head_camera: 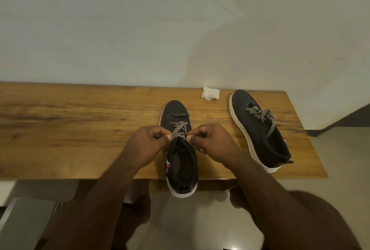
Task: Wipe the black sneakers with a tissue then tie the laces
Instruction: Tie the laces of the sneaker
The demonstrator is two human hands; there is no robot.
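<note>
Two black sneakers with white soles rest on a wooden table (80, 121). The near sneaker (176, 113) points away from me and its heel hangs over the table's front edge. My left hand (146, 145) and my right hand (212, 141) each pinch one end of its black-and-white lace (179, 129) above the tongue. The second sneaker (258, 129) lies to the right, its lace in a knot on top. A crumpled white tissue (210, 93) sits near the wall between the two toes.
A pale wall runs right behind the table. The table's right edge ends just past the second sneaker, with a tiled floor (340, 149) beyond. A grey metal surface (24, 219) is at lower left below the table.
</note>
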